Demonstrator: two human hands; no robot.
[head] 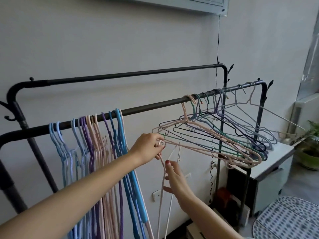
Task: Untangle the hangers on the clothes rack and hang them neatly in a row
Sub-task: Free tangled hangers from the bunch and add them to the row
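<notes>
A black clothes rack has a front rail and a higher back rail. On the front rail's left, several blue, purple and pink hangers hang straight in a row. On its right, a bunch of pink, green, blue and black hangers fans out sideways, crossed over one another. My left hand is shut on the hook of a pale pink hanger that dangles below the rail. My right hand touches that hanger's wire lower down, fingers spread; a white hanger hangs beside it.
A white cabinet stands behind the rack's right end, with a potted plant beyond it. A black cable runs down the wall from an air conditioner. A patterned mat lies on the floor at the lower right.
</notes>
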